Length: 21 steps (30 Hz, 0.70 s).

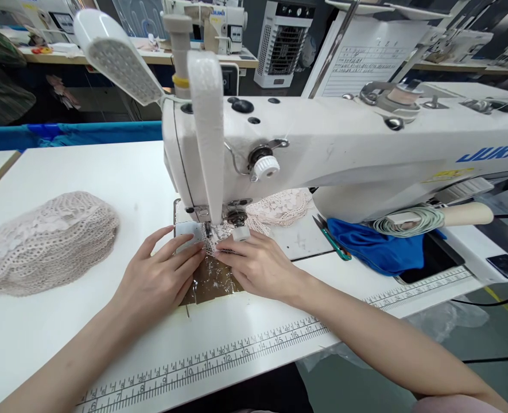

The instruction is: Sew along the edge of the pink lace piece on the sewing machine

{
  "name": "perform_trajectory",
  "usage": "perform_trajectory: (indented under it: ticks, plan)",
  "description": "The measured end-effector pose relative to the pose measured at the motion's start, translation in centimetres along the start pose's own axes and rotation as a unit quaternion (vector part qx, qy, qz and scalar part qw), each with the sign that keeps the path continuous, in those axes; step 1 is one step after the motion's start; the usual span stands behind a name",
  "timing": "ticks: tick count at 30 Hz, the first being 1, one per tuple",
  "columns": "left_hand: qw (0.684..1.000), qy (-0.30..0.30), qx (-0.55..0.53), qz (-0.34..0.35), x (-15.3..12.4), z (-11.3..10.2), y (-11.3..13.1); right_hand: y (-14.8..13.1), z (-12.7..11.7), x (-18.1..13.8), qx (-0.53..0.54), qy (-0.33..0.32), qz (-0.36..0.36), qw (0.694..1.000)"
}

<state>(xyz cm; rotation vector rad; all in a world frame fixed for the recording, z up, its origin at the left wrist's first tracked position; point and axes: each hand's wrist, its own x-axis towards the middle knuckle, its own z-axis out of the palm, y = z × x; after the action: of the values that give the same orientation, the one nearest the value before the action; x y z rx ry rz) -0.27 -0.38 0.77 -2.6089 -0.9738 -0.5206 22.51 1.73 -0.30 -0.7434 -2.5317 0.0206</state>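
Under the needle of the white sewing machine [322, 155], a small piece of pale lace [213, 245] is lying on the machine bed, and both hands are pressing on it. The left hand [161, 275] is resting flat with its fingers [189, 252] spread loosely and pointing toward the presser foot [208, 229], its fingertips sitting on the lace's left edge and on the metal needle plate [187, 232]. The right hand [258, 264] is lying palm down just beside it, fingers close together and stretched toward the needle, holding the lace's right edge down; neither hand is gripping anything in a closed fist. Between the two hands a brownish patch covered with shiny clear tape [213, 281] is showing on the table [64, 172].

A white strip of ribbon [206, 132] is hanging down the front of the machine head toward the foot. Behind the needle, more lace [283, 206] is bunching up on the bed. To the far left, well apart from the hands, a heap of the same pale lace [42, 241] is sitting on the table. To the right, green-handled snips [331, 238] are lying next to a blue cloth [378, 246], with a coil of pale cord [413, 221] on top of it. A printed measuring tape [236, 350] is running along the table's near edge. A lamp head [120, 57] is leaning over the machine from the upper left.
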Motion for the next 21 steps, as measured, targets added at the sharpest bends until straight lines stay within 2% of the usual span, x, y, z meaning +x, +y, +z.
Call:
perform_trajectory:
  ticks: [14, 21]
  plan:
    - [1.000, -0.004, 0.026, -0.015, -0.06, 0.56, -0.52, 0.02, 0.33, 0.22, 0.002, -0.012, 0.017, 1.000]
    - [0.999, -0.012, 0.032, -0.004, 0.09, 0.46, -0.07, 0.38, 0.63, 0.50, 0.061, -0.005, 0.078, 0.995]
